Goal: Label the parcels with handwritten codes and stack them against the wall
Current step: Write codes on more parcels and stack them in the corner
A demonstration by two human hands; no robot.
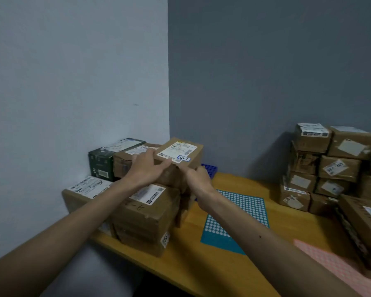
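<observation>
Cardboard parcel (pixel 181 153), code facing up, sits atop the corner stack (pixel 146 213), just short of the wall (pixel 73 82). Left hand (pixel 147 168) presses flat on its top; right hand (pixel 198 179) at near corner, clasp hidden. Push likely runs forward-left.

Brown parcels (pixel 150 213), teal dotted sheet (pixel 236 213) (white dots), yellow-orange table (pixel 191 266)

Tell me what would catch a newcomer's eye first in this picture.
The left hand and right hand meet on a brown parcel with a blue handwritten code, atop the stack in the wall corner at centre left. Another pile of parcels crowds the right of the table, with a teal dotted sheet lying between.
</observation>
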